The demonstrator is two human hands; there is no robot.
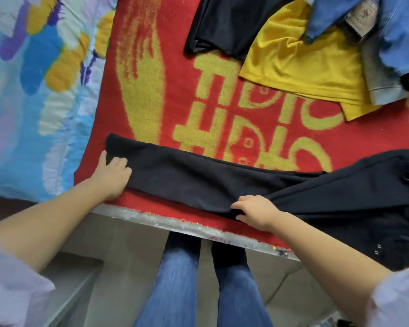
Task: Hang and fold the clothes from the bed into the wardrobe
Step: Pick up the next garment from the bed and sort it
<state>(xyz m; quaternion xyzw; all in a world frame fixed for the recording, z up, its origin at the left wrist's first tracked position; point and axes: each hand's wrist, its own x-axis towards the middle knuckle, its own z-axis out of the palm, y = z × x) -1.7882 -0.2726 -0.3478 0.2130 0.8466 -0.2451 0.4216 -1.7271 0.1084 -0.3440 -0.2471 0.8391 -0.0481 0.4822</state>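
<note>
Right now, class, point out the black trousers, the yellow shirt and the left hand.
black trousers (198,182): head view, middle of the laid-out leg.
yellow shirt (305,60): head view, centre of its bare fabric.
left hand (113,174): head view, back of the hand.

The red blanket (180,95) at the frame's centre bore large yellow woven characters, partly covered and not readable. A label on the jeans (361,17), upper right, was too blurred to read.

Black trousers (222,182) flat across red blanket (175,90) nr bed edge, legs stacked, cuffs left, waist right
</note>
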